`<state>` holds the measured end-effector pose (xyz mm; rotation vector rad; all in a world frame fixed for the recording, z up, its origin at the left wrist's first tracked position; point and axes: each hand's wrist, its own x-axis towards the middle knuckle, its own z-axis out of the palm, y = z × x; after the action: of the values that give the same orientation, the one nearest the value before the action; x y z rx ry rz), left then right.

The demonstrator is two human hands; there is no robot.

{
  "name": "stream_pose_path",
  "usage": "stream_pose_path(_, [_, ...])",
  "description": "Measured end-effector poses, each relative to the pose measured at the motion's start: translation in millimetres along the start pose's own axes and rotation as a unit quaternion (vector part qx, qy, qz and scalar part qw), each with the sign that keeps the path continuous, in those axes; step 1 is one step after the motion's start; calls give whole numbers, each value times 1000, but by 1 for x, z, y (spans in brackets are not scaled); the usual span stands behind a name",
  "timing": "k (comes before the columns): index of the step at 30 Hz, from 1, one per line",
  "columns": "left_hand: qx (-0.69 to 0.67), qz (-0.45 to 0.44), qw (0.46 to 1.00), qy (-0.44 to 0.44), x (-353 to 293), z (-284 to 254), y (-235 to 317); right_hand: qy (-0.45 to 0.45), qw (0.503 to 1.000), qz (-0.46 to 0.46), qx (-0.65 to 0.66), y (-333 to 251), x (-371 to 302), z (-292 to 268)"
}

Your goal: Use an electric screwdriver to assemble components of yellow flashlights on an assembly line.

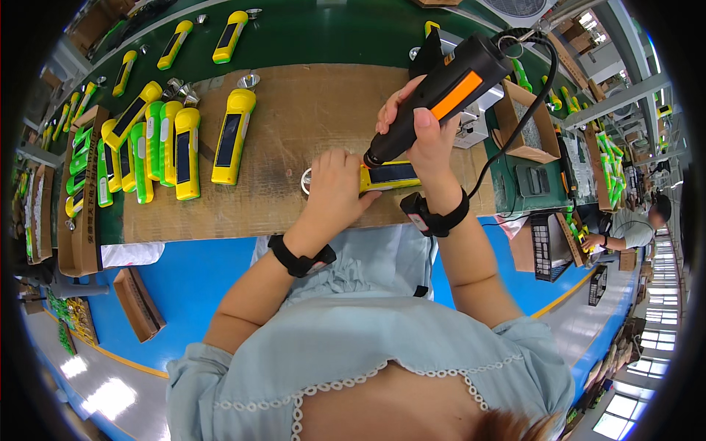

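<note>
The power tool (450,76) was black (though a bright orange strip (457,95) ran along its side), the flashlight (390,178) at its tip yellow with a dark panel (393,173), the cardboard sheet (294,103) brown, the worktop (316,37) green, the floor (198,294) blue, and the garment (360,331) pale blue, edged with white looped trim (323,384).

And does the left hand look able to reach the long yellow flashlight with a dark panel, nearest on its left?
Probably yes: mostly bare brown cardboard separates the left hand from that flashlight, though the hand is holding another yellow flashlight.
</note>
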<state>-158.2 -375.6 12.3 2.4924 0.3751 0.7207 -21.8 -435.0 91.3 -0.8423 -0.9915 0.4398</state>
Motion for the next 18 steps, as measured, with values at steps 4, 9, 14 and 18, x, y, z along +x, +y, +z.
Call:
stream_pose_path(4, [-12, 14, 1000, -18, 2, -4, -5, -11, 999, 1, 48, 4, 2, 1])
stream_pose_path(9, [-1, 54, 997, -52, 5, -12, -8, -1, 999, 13, 37, 0, 2, 6])
stream_pose_path(14, [84, 29, 991, -98, 1, -13, 7, 28, 997, -56, 49, -24, 5, 0])
stream_pose_path(18, [116, -13, 992, -51, -4, -8, 22, 87, 978, -147, 120, -109, 12, -12])
